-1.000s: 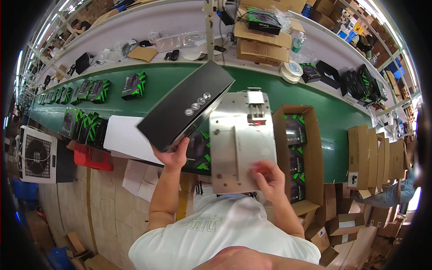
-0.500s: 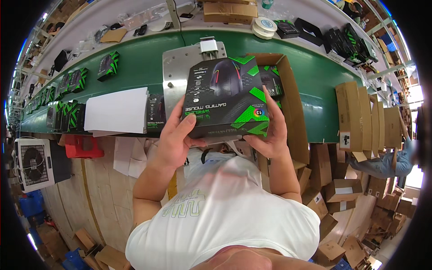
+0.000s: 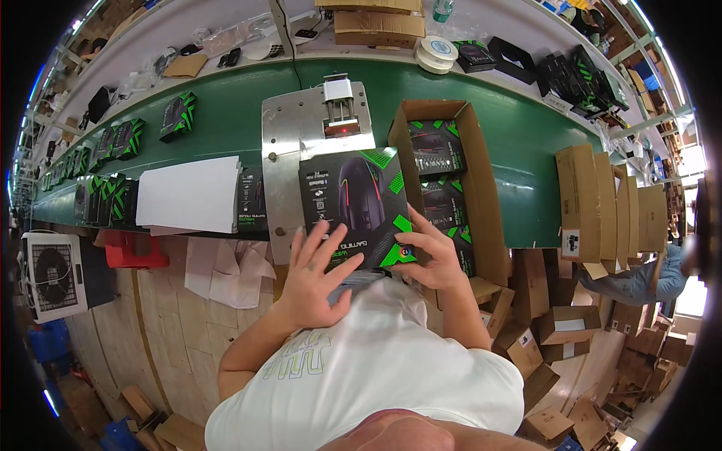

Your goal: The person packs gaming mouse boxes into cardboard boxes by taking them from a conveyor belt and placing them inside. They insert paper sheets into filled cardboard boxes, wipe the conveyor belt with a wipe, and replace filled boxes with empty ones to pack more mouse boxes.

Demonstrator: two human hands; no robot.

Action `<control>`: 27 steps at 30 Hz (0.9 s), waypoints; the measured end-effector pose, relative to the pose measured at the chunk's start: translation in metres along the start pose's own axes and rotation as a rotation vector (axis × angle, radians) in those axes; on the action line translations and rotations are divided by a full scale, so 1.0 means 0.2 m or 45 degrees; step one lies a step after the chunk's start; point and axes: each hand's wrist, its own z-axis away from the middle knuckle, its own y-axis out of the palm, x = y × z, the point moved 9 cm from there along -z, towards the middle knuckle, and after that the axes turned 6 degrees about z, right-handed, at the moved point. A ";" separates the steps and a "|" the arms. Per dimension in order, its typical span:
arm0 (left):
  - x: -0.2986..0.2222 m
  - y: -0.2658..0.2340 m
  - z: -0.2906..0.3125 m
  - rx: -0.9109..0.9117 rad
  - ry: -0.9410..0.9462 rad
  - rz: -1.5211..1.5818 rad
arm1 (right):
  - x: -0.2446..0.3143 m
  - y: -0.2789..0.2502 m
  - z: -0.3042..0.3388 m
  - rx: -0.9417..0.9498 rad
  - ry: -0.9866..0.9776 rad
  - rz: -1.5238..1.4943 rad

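A black and green mouse box lies face up over the front part of a metal plate fixture, below its sensor head. My left hand has its fingers spread, their tips resting on the box's near left part. My right hand grips the box's near right corner, thumb at the front edge and fingers along the side. Just to the right, an open carton holds several similar mouse boxes. Left of the fixture stands another mouse box, beside a stack of white sheets.
The green bench carries more black and green boxes at the left. Folded cartons stand at the right, near another person. A tape roll sits on the back shelf. Below left are a fan and a red stool.
The mouse box has come down from in front of the sensor head onto the plate, nearer to me. My left hand has loosened and spread its fingers; more of the carton's contents shows.
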 end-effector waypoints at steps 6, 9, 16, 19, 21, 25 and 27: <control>0.16 -0.03 -0.16 -0.054 -0.085 -0.223 | -0.07 -0.01 -0.22 0.057 0.059 0.274; 0.26 -0.06 -0.35 -0.110 -0.033 -0.277 | -0.17 -0.06 -0.35 -0.029 0.094 0.220; -0.06 0.06 -0.16 0.012 0.050 -0.312 | -0.16 -0.08 -0.07 0.107 0.306 -0.478; -0.13 0.13 -0.17 0.179 0.241 -0.242 | -0.33 -0.15 0.09 -0.254 0.551 -0.766; -0.15 0.14 -0.19 0.314 0.549 -0.172 | -0.33 -0.20 0.08 -0.465 0.496 -0.732; -0.02 0.02 -0.32 0.115 0.555 -0.064 | -0.50 -0.24 0.11 -0.618 0.560 -1.307; 0.06 -0.02 -0.37 -0.044 0.209 -0.101 | -0.64 -0.31 0.28 -0.583 0.577 -1.302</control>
